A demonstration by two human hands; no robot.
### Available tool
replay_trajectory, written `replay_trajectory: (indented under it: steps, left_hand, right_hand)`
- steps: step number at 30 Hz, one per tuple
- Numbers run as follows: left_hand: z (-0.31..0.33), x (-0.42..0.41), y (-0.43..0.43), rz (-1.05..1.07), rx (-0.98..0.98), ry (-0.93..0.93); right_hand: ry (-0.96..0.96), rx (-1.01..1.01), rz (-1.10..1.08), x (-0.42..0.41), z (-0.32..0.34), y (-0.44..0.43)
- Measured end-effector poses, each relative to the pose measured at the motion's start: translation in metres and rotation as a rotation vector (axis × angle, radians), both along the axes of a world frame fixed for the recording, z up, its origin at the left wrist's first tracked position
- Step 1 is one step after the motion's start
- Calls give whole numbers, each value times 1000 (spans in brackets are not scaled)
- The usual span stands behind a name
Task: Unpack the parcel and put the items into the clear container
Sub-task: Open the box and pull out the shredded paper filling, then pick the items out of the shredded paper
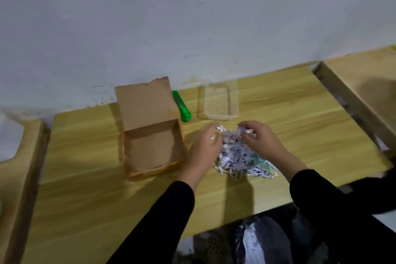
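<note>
As the left hand and right hand pinch shredded paper, it seems light, loose, best scooped from underneath.

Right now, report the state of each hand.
Left hand: curled, pinching strips of the shredded paper.
Right hand: curled, pinching the shredded paper at the top of the pile.

plain room, stained white wall, wooden desks pushed along it
</note>
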State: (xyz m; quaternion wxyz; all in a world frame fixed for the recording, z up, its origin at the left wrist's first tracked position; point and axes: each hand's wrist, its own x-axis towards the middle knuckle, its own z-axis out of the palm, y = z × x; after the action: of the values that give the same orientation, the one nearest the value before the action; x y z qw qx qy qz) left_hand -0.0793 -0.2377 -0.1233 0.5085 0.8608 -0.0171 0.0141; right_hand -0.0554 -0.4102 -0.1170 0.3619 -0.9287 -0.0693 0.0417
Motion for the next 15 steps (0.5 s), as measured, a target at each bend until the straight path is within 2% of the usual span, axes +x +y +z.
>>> replay_trajectory:
  steps: [2, 5, 10, 11, 13, 15]
  left_hand:
    - [-22, -7, -41, -308, 109, 75]
    - [-57, -12, -60, -425, 303, 100]
    - [-64, -7, -37, -317, 233, 158]
    - [-61, -4, -33, -247, 214, 156]
    - [-52, -1, -30, -74, 188, 108]
    - [-41, 1, -35, 14, 203, 31]
  right_hand:
    - [34, -78, 50, -15, -9, -31]
    - [38, -64, -45, -30, -24, -63]
    - [162, -57, -318, -41, -26, -105]
    - [142, -34, -370, -41, -24, -109]
    - [-20, -28, -460, -39, -19, -109]
    - [-137, -19, -445, -35, -14, -96]
